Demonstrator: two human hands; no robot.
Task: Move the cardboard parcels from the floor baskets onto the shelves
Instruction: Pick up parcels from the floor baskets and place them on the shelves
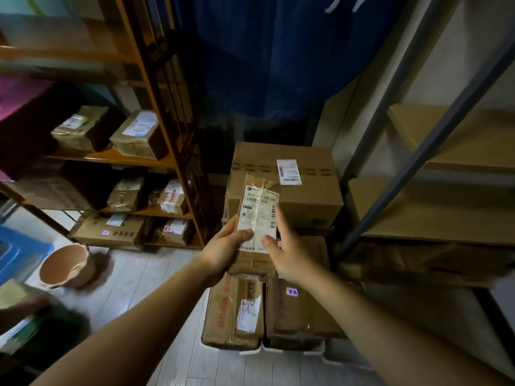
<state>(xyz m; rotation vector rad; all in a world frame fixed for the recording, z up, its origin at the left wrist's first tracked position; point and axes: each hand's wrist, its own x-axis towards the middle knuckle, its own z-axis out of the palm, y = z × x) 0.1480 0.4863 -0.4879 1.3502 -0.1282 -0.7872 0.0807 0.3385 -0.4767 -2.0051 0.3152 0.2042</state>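
Cardboard parcel (pixel 257 210), tape-wrapped, is hanging above the floor baskets (pixel 245 351). Left hand (pixel 223 246) and right hand (pixel 289 254) are clamping its near end from either side. Risk: slick tape is inviting slip; the unsupported far end may dip and clip the grey shelf upright (pixel 418 162).

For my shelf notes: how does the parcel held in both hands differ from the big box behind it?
The held parcel is narrow and small; the big box is far wider. The left hand and right hand grip the held parcel; the big box stands untouched. The held parcel's label covers most of its top; the big box's label is a small patch. Both are brown cardboard.
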